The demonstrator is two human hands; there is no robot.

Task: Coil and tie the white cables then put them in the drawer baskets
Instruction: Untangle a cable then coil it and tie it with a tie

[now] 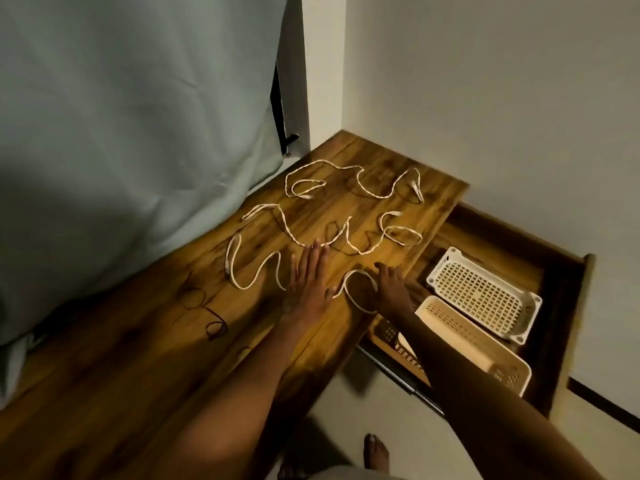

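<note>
Cables [332, 216] sprawl loose on the bench [145, 341] beyond my left hand [308, 282], lying flat, fingers straight; my right hand [391, 285] curls over one loop, baskets [485, 299] beside it.

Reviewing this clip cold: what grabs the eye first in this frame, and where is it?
The white cables sprawl uncoiled in loose loops across the wooden tabletop. Both hands are on the wood at its near right: the left hand lies flat, while the right hand touches a cable loop. To the right, an open drawer holds a white basket and a cream basket.
</note>
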